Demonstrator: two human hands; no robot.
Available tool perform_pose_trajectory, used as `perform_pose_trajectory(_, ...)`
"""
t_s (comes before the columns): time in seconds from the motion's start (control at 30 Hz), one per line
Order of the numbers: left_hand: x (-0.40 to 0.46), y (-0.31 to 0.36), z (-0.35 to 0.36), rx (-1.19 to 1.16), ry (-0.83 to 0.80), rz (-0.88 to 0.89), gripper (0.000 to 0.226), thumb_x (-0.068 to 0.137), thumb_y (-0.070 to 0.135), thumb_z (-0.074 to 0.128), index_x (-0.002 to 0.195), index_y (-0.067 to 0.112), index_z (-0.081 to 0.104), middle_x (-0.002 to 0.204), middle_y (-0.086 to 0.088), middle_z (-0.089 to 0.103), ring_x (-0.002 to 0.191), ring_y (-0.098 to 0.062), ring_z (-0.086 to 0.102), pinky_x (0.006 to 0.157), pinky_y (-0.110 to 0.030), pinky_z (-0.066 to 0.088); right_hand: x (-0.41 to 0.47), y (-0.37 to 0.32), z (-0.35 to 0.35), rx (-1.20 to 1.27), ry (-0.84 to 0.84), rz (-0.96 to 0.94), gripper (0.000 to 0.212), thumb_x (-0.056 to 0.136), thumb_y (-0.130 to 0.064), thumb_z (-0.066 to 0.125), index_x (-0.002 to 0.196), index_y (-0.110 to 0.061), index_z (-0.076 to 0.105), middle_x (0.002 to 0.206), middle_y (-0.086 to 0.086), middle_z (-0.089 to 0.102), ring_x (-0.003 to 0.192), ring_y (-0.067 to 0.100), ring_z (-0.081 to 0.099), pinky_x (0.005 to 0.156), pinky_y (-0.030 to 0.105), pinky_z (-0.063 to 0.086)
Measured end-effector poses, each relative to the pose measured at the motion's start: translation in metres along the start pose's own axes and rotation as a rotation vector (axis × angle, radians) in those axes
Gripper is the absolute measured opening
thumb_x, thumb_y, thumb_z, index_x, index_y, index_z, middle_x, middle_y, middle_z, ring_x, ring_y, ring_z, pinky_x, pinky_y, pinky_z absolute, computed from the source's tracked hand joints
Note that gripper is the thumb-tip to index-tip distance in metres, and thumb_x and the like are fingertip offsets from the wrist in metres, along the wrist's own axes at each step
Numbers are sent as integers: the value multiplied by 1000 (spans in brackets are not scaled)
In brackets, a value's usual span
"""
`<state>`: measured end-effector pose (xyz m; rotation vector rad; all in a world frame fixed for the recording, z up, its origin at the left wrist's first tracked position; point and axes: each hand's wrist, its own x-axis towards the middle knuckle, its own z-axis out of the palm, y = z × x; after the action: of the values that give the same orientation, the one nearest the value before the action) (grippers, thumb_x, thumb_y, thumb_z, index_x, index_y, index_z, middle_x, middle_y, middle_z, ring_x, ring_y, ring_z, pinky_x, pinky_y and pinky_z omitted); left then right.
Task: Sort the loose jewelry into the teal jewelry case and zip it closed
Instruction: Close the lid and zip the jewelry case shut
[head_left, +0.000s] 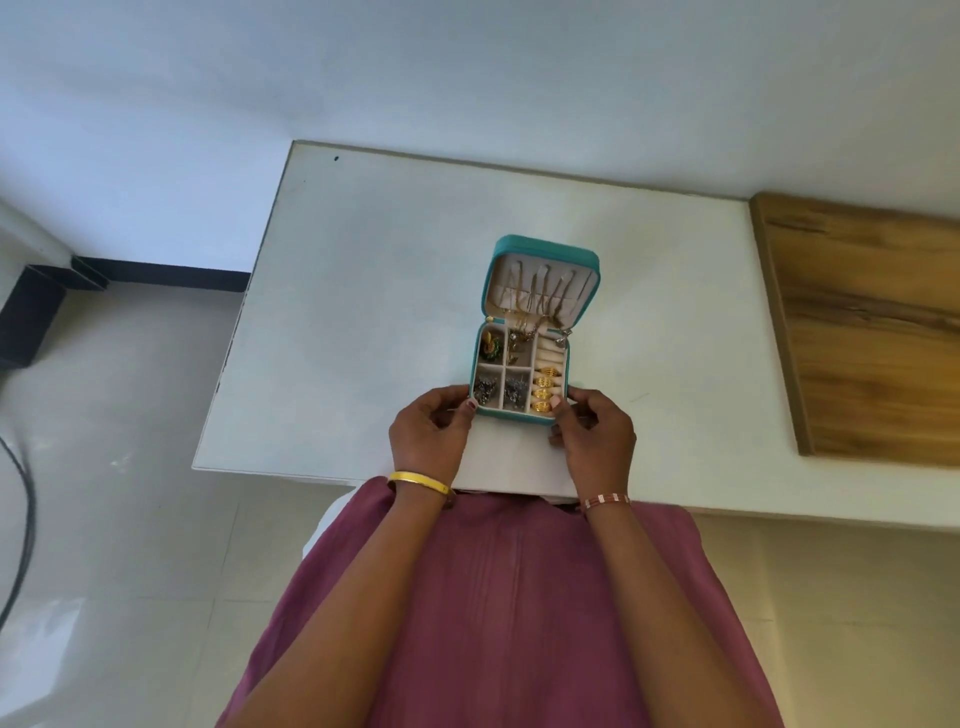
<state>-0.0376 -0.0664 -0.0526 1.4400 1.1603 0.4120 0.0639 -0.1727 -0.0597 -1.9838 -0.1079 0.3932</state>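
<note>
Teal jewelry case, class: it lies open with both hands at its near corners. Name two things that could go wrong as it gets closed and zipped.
1. The chains hang from the lid down over the hinge; they could get pinched or caught in the zip.
2. The left hand and right hand grip only the near corners of the teal jewelry case, so tilting it might spill the gold rings.

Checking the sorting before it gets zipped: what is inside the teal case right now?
In the teal case: gold rings in the right roll, dark earrings in the near compartments, a green-gold piece far left, chains in the lid. Thumbs cover the near corners.
</note>
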Motion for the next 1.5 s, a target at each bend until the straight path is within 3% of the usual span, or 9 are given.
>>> perform_pose_trajectory(0.33,-8,1,2,94,-72,62,39,79,7,65,115,20,62,103,0,68,84,-19,67,91,-40,52,3,0,-10,24,-71,18,22,87,-16,62,102,-2,67,78,11,65,45,-2,54,49,15,49)
perform_pose_trajectory(0.5,-6,0,2,55,-67,48,36,79,6,65,109,26,65,85,4,68,82,-22,68,87,-45,53,22,-19,-17,-29,-9,-81,25,89,-17,58,112,-9,63,97,12,67,84,22,63,81,41,55)
perform_pose_trajectory(0.7,-5,0,2,8,-59,22,39,78,3,65,107,30,64,82,5,68,71,-9,67,86,-43,54,60,-61,-10,10,-93,-184,37,93,-21,51,129,-11,51,129,7,56,102,15,55,88,38,52)
perform_pose_trajectory(0.8,-5,-3,2,8,-65,18,36,79,3,64,110,21,65,86,5,68,81,-16,67,90,-43,52,71,-66,0,37,-150,-154,30,95,-21,46,116,-5,61,106,11,66,97,25,61,87,45,52)
perform_pose_trajectory(0.93,-5,-4,2,38,-75,38,37,79,5,64,109,27,65,94,4,69,84,-12,67,91,-37,52,90,-58,11,75,-135,-89,41,94,-27,48,92,13,58,97,41,56,95,54,52,80,64,46)
perform_pose_trajectory(1.17,-4,-7,2,39,-72,56,38,80,5,64,107,32,63,107,-1,69,86,-16,67,90,-38,52,109,-65,13,75,-188,34,50,91,-29,54,94,21,55,99,42,58,79,51,57,70,40,49)
perform_pose_trajectory(1.23,-5,-6,2,34,-69,57,40,79,5,64,105,36,61,108,-2,69,87,-17,67,90,-39,53,108,-67,10,73,-199,52,42,91,-27,55,93,14,62,96,34,63,76,38,61,74,42,51)
perform_pose_trajectory(1.33,-5,-5,2,31,-68,54,41,79,5,64,106,35,61,108,-1,69,86,-17,67,90,-39,53,105,-66,5,68,-221,22,33,92,-24,54,97,7,66,99,29,66,88,40,64,82,49,53)
perform_pose_trajectory(1.5,-5,-3,2,24,-66,45,41,79,4,65,108,34,60,109,0,68,87,-16,66,91,-39,52,93,-64,-6,35,-245,-110,28,92,-15,53,114,1,61,99,15,66,93,31,65,77,37,57)
